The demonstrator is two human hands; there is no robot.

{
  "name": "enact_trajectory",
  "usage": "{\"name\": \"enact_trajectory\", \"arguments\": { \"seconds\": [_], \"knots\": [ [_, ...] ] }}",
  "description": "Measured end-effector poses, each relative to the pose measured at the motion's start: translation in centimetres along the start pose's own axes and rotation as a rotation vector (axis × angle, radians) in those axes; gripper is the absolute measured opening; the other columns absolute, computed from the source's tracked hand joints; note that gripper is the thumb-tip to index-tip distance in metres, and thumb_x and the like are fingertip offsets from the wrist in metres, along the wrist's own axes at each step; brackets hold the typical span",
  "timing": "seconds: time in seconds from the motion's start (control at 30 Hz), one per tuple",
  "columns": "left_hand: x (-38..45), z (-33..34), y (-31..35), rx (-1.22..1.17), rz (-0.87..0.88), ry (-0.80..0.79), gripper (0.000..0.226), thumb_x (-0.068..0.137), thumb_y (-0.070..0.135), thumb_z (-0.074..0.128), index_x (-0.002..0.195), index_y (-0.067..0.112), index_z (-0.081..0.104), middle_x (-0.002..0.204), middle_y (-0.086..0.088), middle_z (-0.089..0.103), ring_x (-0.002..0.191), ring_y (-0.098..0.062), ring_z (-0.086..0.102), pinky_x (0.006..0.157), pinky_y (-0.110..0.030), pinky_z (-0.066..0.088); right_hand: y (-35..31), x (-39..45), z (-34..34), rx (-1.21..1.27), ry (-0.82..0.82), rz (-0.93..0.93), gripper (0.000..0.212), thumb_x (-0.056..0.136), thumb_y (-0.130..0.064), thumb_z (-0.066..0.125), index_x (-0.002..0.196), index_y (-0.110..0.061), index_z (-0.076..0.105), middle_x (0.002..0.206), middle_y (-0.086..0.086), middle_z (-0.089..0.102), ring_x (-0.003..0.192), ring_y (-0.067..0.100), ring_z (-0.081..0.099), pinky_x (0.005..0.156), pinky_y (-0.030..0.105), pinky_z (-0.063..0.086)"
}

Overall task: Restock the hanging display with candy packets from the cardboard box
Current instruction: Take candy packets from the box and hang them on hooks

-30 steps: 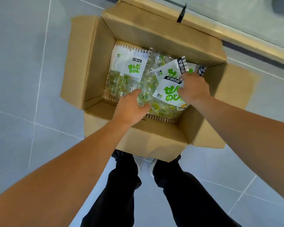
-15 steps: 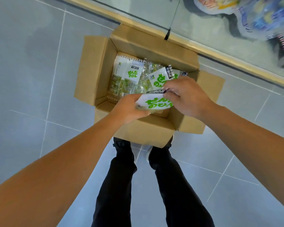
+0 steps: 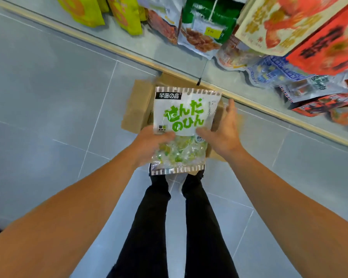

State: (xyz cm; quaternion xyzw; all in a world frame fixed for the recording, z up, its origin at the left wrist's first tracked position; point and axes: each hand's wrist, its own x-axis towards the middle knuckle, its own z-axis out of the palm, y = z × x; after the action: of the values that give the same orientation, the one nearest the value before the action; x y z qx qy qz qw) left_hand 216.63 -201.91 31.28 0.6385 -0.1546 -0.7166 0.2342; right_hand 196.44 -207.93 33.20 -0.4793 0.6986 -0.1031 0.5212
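Left hand point(image 3: 149, 143) grips candy packet point(image 3: 181, 125) at lower left, thumb on front. Right hand point(image 3: 223, 133) open, fingers straight, thumb touching packet edge. Packet now lifted clear above cardboard box point(image 3: 137, 109); half second ago it was only just leaving box. View has risen too: hanging display point(image 3: 209, 31) with snack bags now visible above. Pick step seems finished; hanging on hook comes next.

A grey tiled floor point(image 3: 48, 93) with pale grout lines carries everything. An open cardboard box point(image 3: 137, 109) sits on it, flaps spread, close to the tan strip point(image 3: 113, 48) that runs along the floor's far edge. The person's feet stand on the tiles just beside the box's near side.
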Motion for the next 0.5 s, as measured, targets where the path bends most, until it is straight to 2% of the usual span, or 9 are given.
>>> {"name": "enact_trajectory", "arguments": {
  "seconds": [0.03, 0.07, 0.1, 0.13, 0.2, 0.27, 0.33, 0.43, 0.5],
  "knots": [
    [-1.8, 0.0, 0.6, -0.022, -0.009, -0.007, 0.033, 0.083, 0.025, 0.076, 0.112, 0.013, 0.066, 0.106, -0.005, 0.073, 0.098, -0.016, 0.068, 0.082, -0.030, 0.052, -0.5, -1.7, -0.3, 0.101, -0.027, 0.035, 0.117, 0.069, -0.020, 0.086, 0.155, -0.023, 0.006, 0.154, 0.004, 0.029, 0.137, 0.018, 0.040, 0.105, 0.032, 0.044],
    [-3.8, 0.0, 1.5, -0.029, -0.012, -0.021, 0.037, 0.082, 0.028, 0.077, 0.112, 0.010, 0.065, 0.103, -0.003, 0.073, 0.095, -0.012, 0.069, 0.082, -0.027, 0.052, -1.5, -4.0, -0.9, 0.174, -0.063, 0.074, 0.108, 0.074, -0.017, 0.084, 0.153, -0.024, 0.011, 0.145, 0.005, 0.041, 0.123, 0.012, 0.053, 0.090, 0.028, 0.052],
    [-5.5, 0.2, 2.4, -0.032, -0.006, -0.034, 0.029, 0.085, 0.026, 0.074, 0.108, 0.009, 0.066, 0.096, 0.000, 0.074, 0.088, -0.008, 0.070, 0.077, -0.024, 0.051, -2.0, -5.7, -1.3, 0.227, -0.103, 0.096, 0.095, 0.079, -0.016, 0.081, 0.150, -0.024, 0.019, 0.134, 0.002, 0.052, 0.108, 0.005, 0.061, 0.079, 0.022, 0.055],
    [-7.1, 0.4, 3.2, -0.040, 0.008, -0.054, 0.017, 0.088, 0.021, 0.070, 0.101, 0.010, 0.068, 0.087, 0.003, 0.074, 0.081, -0.008, 0.069, 0.074, -0.024, 0.049, -2.7, -7.5, -1.8, 0.269, -0.142, 0.111, 0.081, 0.081, -0.019, 0.080, 0.145, -0.024, 0.030, 0.124, -0.002, 0.060, 0.098, 0.002, 0.065, 0.074, 0.020, 0.055],
    [-10.1, 1.0, 4.8, -0.063, 0.042, -0.063, 0.006, 0.089, 0.013, 0.068, 0.094, 0.014, 0.069, 0.079, 0.005, 0.074, 0.080, -0.011, 0.068, 0.077, -0.030, 0.047, -3.4, -10.5, -2.6, 0.317, -0.135, 0.129, 0.064, 0.077, -0.035, 0.081, 0.132, -0.022, 0.052, 0.113, -0.004, 0.069, 0.098, 0.011, 0.069, 0.079, 0.028, 0.057],
    [-13.3, 1.7, 6.2, -0.088, 0.084, -0.059, 0.009, 0.088, 0.012, 0.070, 0.095, 0.016, 0.068, 0.091, 0.000, 0.075, 0.091, -0.017, 0.069, 0.086, -0.039, 0.052, -4.8, -13.5, -3.5, 0.350, -0.080, 0.125, 0.046, 0.079, -0.033, 0.079, 0.120, -0.018, 0.065, 0.106, -0.001, 0.073, 0.096, 0.019, 0.070, 0.071, 0.026, 0.056],
    [-14.8, 2.1, 6.6, -0.107, 0.124, -0.056, 0.014, 0.088, 0.016, 0.069, 0.102, 0.013, 0.070, 0.105, -0.009, 0.073, 0.104, -0.027, 0.065, 0.094, -0.047, 0.049, -6.0, -15.2, -4.3, 0.329, -0.026, 0.100, 0.035, 0.081, -0.031, 0.077, 0.112, -0.019, 0.069, 0.101, -0.002, 0.074, 0.092, 0.017, 0.071, 0.067, 0.024, 0.054],
    [-18.2, 4.0, 7.1, -0.136, 0.169, -0.060, 0.022, 0.092, 0.013, 0.064, 0.113, 0.008, 0.067, 0.109, -0.012, 0.069, 0.106, -0.031, 0.062, 0.100, -0.052, 0.046, -7.9, -19.9, -7.0, 0.345, 0.070, 0.012, 0.018, 0.083, -0.025, 0.077, 0.097, -0.023, 0.066, 0.088, -0.008, 0.072, 0.079, 0.005, 0.069, 0.063, 0.020, 0.053],
    [-19.8, 5.9, 7.2, -0.131, 0.187, -0.104, 0.033, 0.088, 0.012, 0.068, 0.119, 0.003, 0.065, 0.117, -0.018, 0.067, 0.114, -0.036, 0.060, 0.103, -0.057, 0.044, -8.2, -22.1, -8.9, 0.345, 0.123, -0.037, 0.011, 0.086, -0.019, 0.075, 0.092, -0.022, 0.066, 0.081, -0.010, 0.070, 0.073, 0.005, 0.067, 0.059, 0.016, 0.052]
  ]
}}
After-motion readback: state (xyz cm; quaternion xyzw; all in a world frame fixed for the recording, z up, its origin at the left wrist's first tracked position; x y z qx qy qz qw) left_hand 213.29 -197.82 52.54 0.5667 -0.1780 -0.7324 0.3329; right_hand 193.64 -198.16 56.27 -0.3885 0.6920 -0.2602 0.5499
